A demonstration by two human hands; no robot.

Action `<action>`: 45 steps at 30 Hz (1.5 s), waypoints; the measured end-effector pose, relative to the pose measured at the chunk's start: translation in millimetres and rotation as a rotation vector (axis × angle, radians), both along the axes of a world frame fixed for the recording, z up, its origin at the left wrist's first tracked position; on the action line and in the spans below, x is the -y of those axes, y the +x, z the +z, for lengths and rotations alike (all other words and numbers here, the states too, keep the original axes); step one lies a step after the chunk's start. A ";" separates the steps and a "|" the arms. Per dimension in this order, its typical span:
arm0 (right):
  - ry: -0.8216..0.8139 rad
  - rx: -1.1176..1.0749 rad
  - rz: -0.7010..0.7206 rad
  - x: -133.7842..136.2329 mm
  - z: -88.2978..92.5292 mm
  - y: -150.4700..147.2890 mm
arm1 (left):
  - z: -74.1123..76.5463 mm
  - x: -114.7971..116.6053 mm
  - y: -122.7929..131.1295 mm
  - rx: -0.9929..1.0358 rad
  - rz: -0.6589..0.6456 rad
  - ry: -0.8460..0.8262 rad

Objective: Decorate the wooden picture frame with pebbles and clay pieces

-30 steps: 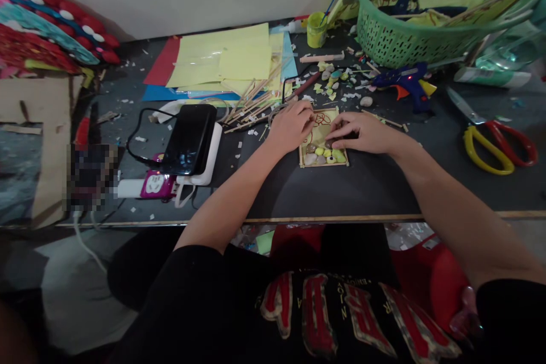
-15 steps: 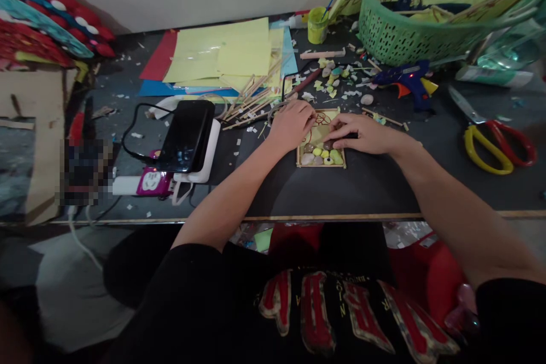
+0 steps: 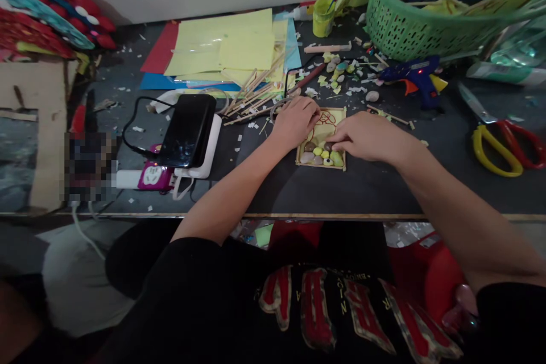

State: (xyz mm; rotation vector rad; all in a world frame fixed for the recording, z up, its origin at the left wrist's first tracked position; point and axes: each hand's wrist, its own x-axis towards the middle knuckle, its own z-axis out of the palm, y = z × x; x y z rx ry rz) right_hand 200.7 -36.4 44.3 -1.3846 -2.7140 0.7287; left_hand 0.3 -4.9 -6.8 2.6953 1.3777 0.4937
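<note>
In the head view, a small stick-edged picture frame (image 3: 344,125) lies flat on the dark table. Its pale backing (image 3: 316,132) carries a reddish-brown line drawing. Yellow, green, grey and brown pebbles (image 3: 318,151) cover its lower part. My left hand (image 3: 297,120) grips the frame's upper left edge with bent fingers. From the right, my right hand (image 3: 367,135) reaches over the frame, its thumb and fingers closed on a dark pebble (image 3: 329,147) at the top of the pebble group. My palm hides part of the frame's right side.
Behind the frame lie thin wooden sticks (image 3: 251,99), loose pebbles (image 3: 340,68) and paper scraps. A blue glue gun (image 3: 420,78) and scissors (image 3: 497,151) are at the right, below a green basket (image 3: 396,28). Coloured paper sheets (image 3: 222,48) and a phone (image 3: 187,131) lie left.
My right hand has turned knuckles-up, and its fingertips have come down onto the dark pebble. My left hand keeps its place on the frame. The whole view has shifted slightly.
</note>
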 end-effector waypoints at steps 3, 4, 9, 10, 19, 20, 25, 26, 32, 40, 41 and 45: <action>0.034 0.345 -0.086 3.1 15.6 -20.9 | 0.3 -0.5 -0.4 -0.001 -0.004 0.003; 0.056 0.382 -0.102 2.0 19.1 -26.5 | 0.2 -0.8 -0.6 0.000 -0.009 0.003; 0.004 0.296 -0.058 -13.2 15.2 -22.6 | 0.4 -2.4 -2.0 -0.001 -0.011 -0.002; 0.006 0.249 -0.033 -14.9 10.8 -15.3 | 0.8 -2.5 -2.4 -0.006 -0.015 -0.004; -0.099 -0.635 -0.399 14.7 -31.7 29.9 | 4.6 0.2 -10.5 0.038 -0.034 0.023; -0.074 -0.656 -0.460 15.2 -35.0 25.6 | 4.5 0.8 -10.8 0.050 -0.010 0.027; 0.143 -0.333 -0.491 12.3 -44.4 -9.6 | 3.8 2.6 -10.6 0.035 0.099 0.031; 0.195 -0.290 -0.477 13.2 -45.6 -15.1 | 3.9 2.2 -10.8 0.030 0.112 0.039; 0.263 -0.451 -0.435 13.5 -37.4 -17.1 | 3.5 -4.9 -13.2 0.023 0.166 0.022; 0.392 -0.126 -0.267 1.3 0.0 -64.0 | -3.3 -5.4 -13.4 0.020 0.238 0.006; 0.386 -0.094 -0.234 2.2 -5.3 -71.4 | -3.9 -5.4 -13.1 0.014 0.255 -0.005; 0.256 0.066 -0.129 3.2 -21.0 -77.0 | -5.0 -6.7 -11.3 0.022 0.298 -0.022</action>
